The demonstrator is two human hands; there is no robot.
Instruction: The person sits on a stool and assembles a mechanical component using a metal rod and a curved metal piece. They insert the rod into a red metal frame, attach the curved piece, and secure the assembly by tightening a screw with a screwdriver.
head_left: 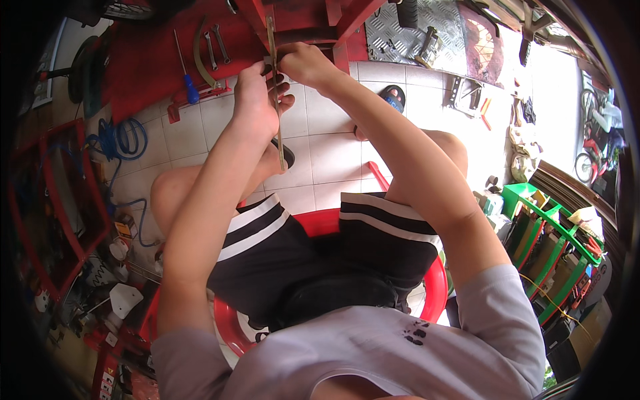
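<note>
A long, thin, tan-brown strip [280, 133] hangs almost upright between my hands, seen nearly edge-on, just in front of a red metal frame [353, 20]. My left hand [257, 97] is at its left side, with the fingers curled round behind it. Close by on the right, my right hand [307, 65] is closed, its fingertips bent in at the strip's upper part and partly hidden. Whether they pinch the strip or something small beside it, I cannot tell. Left of my hands lie a blue-handled screwdriver [191, 89], a curved metal strip [199, 57] and two wrenches [211, 51].
A red clamp-like tool [193, 100] lies at the red surface's edge [140, 73]. Coiled blue hose [117, 139] and a red rack [60, 207] stand left. At right are a patterned metal plate [400, 40], a tool with red handles [486, 113] and a green rack [553, 227].
</note>
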